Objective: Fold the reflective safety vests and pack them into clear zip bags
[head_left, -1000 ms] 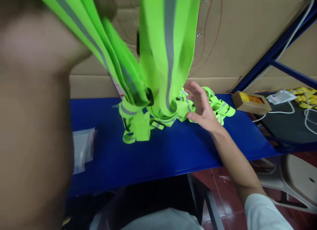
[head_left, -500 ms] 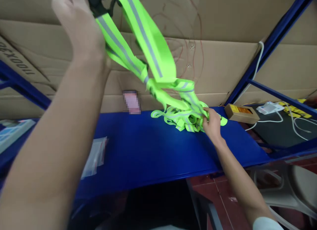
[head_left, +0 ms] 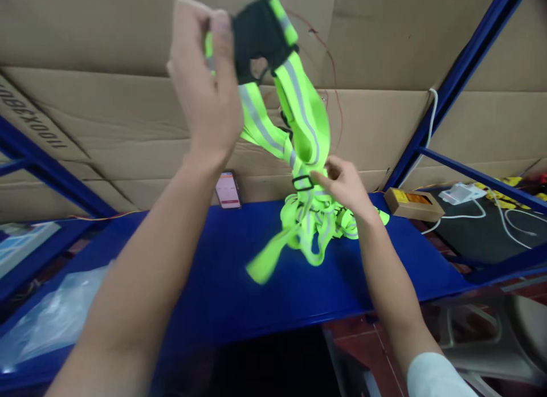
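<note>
Above the blue shelf [head_left: 239, 283], left hand [head_left: 205, 95]: raised high, thumb and fingers pinched on the black fabric end [head_left: 258, 35] of a neon-green reflective harness [head_left: 301, 118]. Held up like this, its grey-striped bands hang free instead of lying bunched.

Right hand [head_left: 344, 183]: lower down, fingertips closed on the same harness just beside a black buckle [head_left: 302, 182], which appears to steady the hanging length.

Harness, lower part: loops trail onto the shelf among a heap of like green straps [head_left: 337, 223], and one loose end [head_left: 262, 266] swings out in front.

Phone [head_left: 228, 189]: propped upright against the cardboard cartons [head_left: 106, 118], screen facing outward — likely so it can be read.

Containers:
- small brown box [head_left: 412, 203] at the right end of the shelf, shut, contents unseen
- clear plastic bag [head_left: 51, 311] at lower left, contents too blurred to tell
- large cartons behind, closed

White adapter [head_left: 459, 193] with cables: on the dark surface to the right.
</note>
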Tool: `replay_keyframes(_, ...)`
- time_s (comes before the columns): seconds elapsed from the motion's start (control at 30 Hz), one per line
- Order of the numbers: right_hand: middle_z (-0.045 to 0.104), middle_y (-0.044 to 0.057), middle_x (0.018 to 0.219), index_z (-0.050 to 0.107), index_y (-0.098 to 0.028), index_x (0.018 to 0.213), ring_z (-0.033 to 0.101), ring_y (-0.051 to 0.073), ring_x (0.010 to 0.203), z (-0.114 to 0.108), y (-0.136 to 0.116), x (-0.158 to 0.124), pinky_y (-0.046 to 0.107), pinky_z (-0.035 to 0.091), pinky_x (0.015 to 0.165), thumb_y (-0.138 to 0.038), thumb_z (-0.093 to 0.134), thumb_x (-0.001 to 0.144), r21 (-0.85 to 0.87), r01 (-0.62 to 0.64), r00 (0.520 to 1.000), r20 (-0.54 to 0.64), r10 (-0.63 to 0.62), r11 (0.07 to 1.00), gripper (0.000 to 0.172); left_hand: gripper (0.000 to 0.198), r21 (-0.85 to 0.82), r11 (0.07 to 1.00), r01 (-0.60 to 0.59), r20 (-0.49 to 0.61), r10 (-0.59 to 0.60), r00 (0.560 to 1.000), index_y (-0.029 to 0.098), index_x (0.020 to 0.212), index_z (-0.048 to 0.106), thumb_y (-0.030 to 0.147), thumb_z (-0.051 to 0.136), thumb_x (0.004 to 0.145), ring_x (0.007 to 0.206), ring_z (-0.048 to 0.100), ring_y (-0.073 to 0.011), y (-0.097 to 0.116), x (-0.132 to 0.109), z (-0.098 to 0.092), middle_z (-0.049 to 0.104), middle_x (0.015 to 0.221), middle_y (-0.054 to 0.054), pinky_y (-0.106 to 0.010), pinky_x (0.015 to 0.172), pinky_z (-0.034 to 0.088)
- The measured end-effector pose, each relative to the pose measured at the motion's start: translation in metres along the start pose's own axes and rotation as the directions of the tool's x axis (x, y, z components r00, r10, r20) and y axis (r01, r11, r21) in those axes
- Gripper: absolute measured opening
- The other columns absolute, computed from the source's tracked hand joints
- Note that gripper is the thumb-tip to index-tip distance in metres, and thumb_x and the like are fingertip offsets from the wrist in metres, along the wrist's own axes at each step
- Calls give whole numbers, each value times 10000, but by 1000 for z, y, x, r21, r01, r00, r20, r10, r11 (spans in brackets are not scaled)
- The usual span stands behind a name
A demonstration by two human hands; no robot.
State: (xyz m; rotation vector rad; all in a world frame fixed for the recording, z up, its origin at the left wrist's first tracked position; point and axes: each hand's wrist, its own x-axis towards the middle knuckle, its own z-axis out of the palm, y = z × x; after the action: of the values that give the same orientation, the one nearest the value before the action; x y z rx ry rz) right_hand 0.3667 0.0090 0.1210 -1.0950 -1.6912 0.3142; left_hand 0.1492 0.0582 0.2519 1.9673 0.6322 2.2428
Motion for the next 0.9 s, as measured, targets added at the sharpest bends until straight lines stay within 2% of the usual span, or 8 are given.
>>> replay_keyframes(0.2, 735, 50, 942, 727, -204, 995, 686, 205, 889, -24, 7, 12, 383, 544, 871, -476, 595, 983, -110, 95, 963, -241, -119, 989, 303, 337, -480, 757, 443, -101, -549, 830, 184, 808, 486, 226, 367, 1121, 712, 417, -85, -43, -8, -27, 481, 679, 46, -214, 718, 408)
replay_keyframes(0.37, 636, 81, 1393, 610, -280, 1355, 622, 272, 1277, -24, 8, 24, 467, 500, 1113, -646, 827, 730, 159, 81, 973, 202, -113, 984, 756, 318, -618, 664, 420, 47, -502, 863, 144, 940, 613, 256, 371, 1113, 836, 565, -101, -50, -25, -11, 666, 830, 13, -238, 824, 466)
replay_keyframes(0.47, 504, 72, 1554, 464, -333, 1506, 540, 290, 1394, 3, 9, 32, 473, 513, 1113, -852, 758, 611, 402, 42, 952, 263, -159, 915, 1075, 340, -596, 623, 506, 239, -465, 853, 157, 985, 640, 296, 358, 1114, 885, 625, -123, -49, -37, 12, 703, 890, -6, -255, 837, 467)
replay_keyframes(0.63, 721, 72, 1164, 669, -217, 1150, 707, 271, 1113, 41, 7, 37, 454, 606, 973, -635, 828, 733, 503, -67, 986, 168, -21, 862, 612, 273, -325, 759, 564, 398, -431, 810, 181, 851, 642, 398, 604, 1011, 797, 637, -146, -60, -60, 16, 634, 766, 9, -244, 687, 441)
replay_keyframes(0.7, 724, 42, 989, 667, -213, 982, 728, 244, 983, 41, 7, 38, 426, 634, 881, -575, 803, 787, 537, -79, 997, 59, 57, 840, 433, 326, -162, 779, 606, 561, -432, 706, 176, 784, 631, 455, 696, 940, 653, 579, -118, -67, -66, -3, 549, 665, 21, -228, 585, 399)
replay_keyframes(0.8, 693, 12, 884, 643, -236, 919, 718, 206, 833, 37, 7, 39, 347, 637, 683, -535, 802, 796, 621, -101, 994, 26, 108, 777, 359, 405, -46, 661, 749, 871, -340, 354, 198, 988, 667, 500, 846, 785, 589, 571, -118, -79, -78, -31, 578, 670, 25, -220, 522, 397)
replay_keyframes(0.83, 684, 2, 862, 642, -247, 928, 706, 191, 781, 38, 6, 39, 323, 620, 624, -518, 806, 797, 642, -112, 992, 32, 119, 758, 343, 520, -81, 600, 796, 919, -265, 293, 222, 1107, 658, 491, 890, 727, 640, 621, -141, -83, -84, -36, 641, 749, 10, -233, 551, 446)
replay_keyframes(0.9, 666, -18, 823, 642, -261, 954, 668, 163, 692, 42, 5, 41, 294, 581, 557, -490, 803, 806, 677, -121, 989, 19, 148, 726, 317, 779, -248, 490, 836, 925, -137, 355, 295, 1295, 596, 488, 947, 626, 870, 713, -222, -90, -97, -37, 722, 1040, -30, -304, 715, 559)
